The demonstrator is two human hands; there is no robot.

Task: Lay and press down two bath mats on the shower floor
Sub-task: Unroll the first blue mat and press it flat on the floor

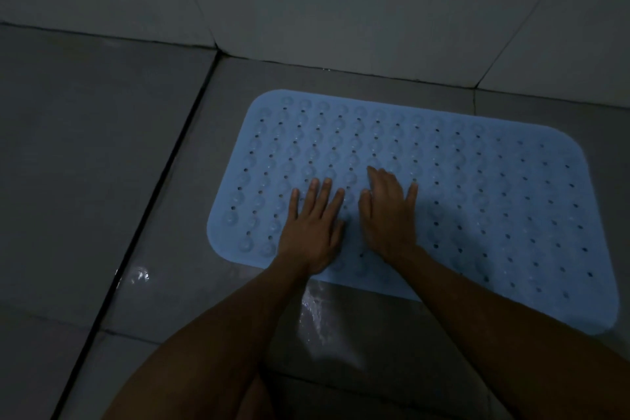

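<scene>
The left hand (pixel 312 232) and right hand (pixel 388 218) are lying flat, fingers straight, pressing side by side on the near left part of a blue mat (pixel 494 201). The mat is lying on the wet floor (pixel 163 249), close to the wall (pixel 341 10). It looks soft, floppy rubber, likely slippery; pressing with flat palms should seat it better than gripping.

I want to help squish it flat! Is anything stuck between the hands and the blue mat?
Nothing visible. The left hand and right hand both lie flat, fingers straight, directly on the blue mat, which rests on the wet floor tiles.
</scene>
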